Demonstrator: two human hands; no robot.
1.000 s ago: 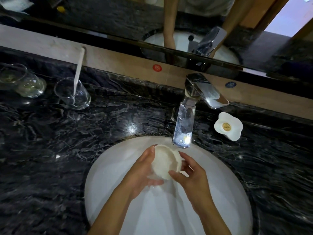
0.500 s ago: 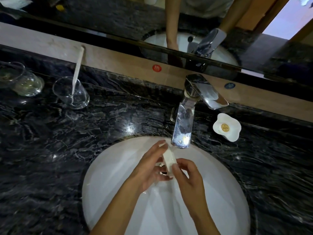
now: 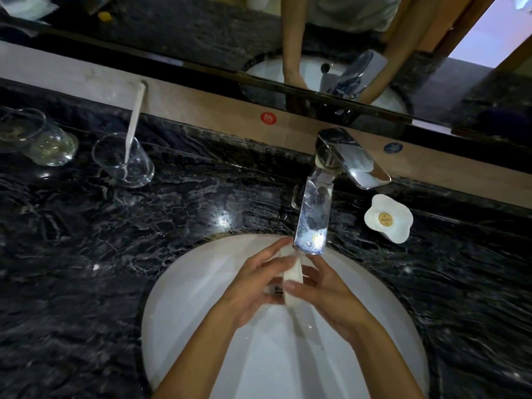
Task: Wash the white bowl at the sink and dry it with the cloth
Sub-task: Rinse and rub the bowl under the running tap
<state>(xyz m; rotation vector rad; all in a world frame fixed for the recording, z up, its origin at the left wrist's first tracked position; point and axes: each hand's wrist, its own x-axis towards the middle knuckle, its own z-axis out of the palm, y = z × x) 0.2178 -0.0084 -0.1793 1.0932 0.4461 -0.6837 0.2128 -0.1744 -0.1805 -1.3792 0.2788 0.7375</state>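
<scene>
The small white bowl [image 3: 293,279] stands on edge, seen rim-on, between both hands over the white sink basin [image 3: 187,306], just below the chrome tap spout [image 3: 312,220]. My left hand [image 3: 256,286] holds it from the left, fingers stretched along its side. From the right, my right hand [image 3: 325,289] grips it, thumb at the lower rim. Most of the bowl is hidden by the fingers. No cloth is in view.
Dark marble counter [image 3: 86,254] surrounds the basin. Two glasses stand at the back left, one [image 3: 123,161] holding a white toothbrush, another [image 3: 37,139] lying beside it. A flower-shaped white dish [image 3: 388,218] sits right of the tap. A mirror runs along the back.
The bowl went from facing up towards me to standing on edge between my palms. Both hands closed in around it under the spout.
</scene>
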